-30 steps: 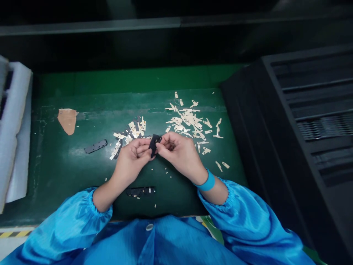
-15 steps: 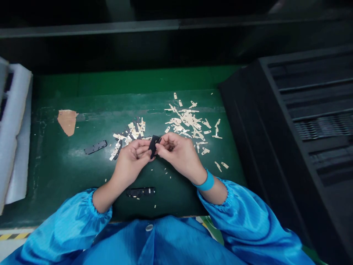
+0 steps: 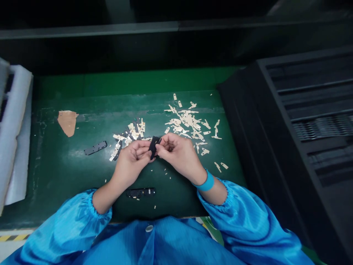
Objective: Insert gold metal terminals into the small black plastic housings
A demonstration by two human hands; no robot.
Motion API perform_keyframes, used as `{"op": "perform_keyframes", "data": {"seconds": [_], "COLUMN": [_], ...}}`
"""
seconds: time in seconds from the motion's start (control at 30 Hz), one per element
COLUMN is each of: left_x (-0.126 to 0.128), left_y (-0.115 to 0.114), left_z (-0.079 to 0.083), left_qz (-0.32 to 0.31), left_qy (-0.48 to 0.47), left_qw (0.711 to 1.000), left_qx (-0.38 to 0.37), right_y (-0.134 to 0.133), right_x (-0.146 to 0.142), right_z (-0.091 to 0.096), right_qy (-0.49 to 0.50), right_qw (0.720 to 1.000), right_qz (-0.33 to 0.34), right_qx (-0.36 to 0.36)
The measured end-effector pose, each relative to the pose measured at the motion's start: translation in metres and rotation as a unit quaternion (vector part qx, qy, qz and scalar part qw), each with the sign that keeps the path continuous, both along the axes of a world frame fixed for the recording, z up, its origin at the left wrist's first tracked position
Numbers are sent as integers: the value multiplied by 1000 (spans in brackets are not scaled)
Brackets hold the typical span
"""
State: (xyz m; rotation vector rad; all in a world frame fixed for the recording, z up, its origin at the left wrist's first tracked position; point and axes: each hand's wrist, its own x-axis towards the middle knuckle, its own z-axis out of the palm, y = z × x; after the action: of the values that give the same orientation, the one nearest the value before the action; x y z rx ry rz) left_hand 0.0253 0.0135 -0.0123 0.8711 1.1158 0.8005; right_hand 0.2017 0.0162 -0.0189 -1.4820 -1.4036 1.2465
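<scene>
Between my two hands, above the green table, is a small black plastic part (image 3: 154,146), tilted upright. My left hand (image 3: 135,156) pinches its left side with thumb and fingers. From the right, the thumb and forefinger of my right hand (image 3: 178,150) grip its edge; whether they also hold something smaller is hidden. A similar black part with metal contacts (image 3: 141,193) lies near the front edge. Another flat black part (image 3: 95,148) rests to the left. Just beyond my left hand is a heap of pale and dark strips (image 3: 132,132).
Many pale cut pieces (image 3: 190,123) are scattered beyond my right hand. A torn brown scrap (image 3: 67,123) lies at the left. White foam sheets (image 3: 19,132) stand at the left edge, and a big black slotted rack (image 3: 264,132) borders the right. Tiny pale bits dot the green table (image 3: 66,173).
</scene>
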Motion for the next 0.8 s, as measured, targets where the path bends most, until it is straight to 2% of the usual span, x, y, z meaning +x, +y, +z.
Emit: {"op": "perform_keyframes", "data": {"seconds": [0.57,0.8], "left_x": [-1,1], "left_y": [-2,-5], "left_z": [0,-2], "left_qz": [-6,7], "left_qy": [9,29], "left_qw": [1000,999], "left_qx": [14,39], "right_y": [0,-1], "right_x": [0,-3], "right_z": [1,8], "right_qy": [19,1], "right_qw": [1000,1000], "right_qz": [-2,-3], "right_qx": [-11,-1]}}
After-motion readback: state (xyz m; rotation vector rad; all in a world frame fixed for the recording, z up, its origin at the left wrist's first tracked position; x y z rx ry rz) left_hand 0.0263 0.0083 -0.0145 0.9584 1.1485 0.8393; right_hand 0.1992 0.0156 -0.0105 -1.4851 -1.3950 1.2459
